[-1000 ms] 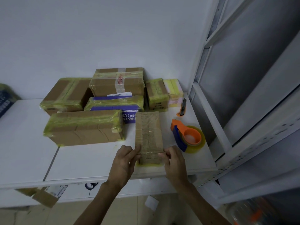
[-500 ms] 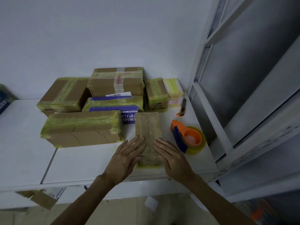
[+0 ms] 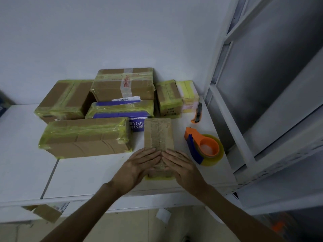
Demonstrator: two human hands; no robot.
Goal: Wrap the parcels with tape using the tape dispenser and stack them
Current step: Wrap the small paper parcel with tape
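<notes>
Both hands lying flat, fingers straight, grasping nothing: left hand [image 3: 139,165] and right hand [image 3: 181,165] pressing on small parcel [image 3: 158,135] at lower centre, likely smoothing tape down; tape dispenser [image 3: 203,145] sitting just right, untouched; wrapped parcels [image 3: 85,137] grouped at centre left.

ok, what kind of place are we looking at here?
Probably a small packing or shipping corner, perhaps in a stockroom. A white table against a plain wall carries several tape-wrapped cardboard parcels, an orange tape dispenser and an orange utility knife. A white metal rack stands on the right.
</notes>
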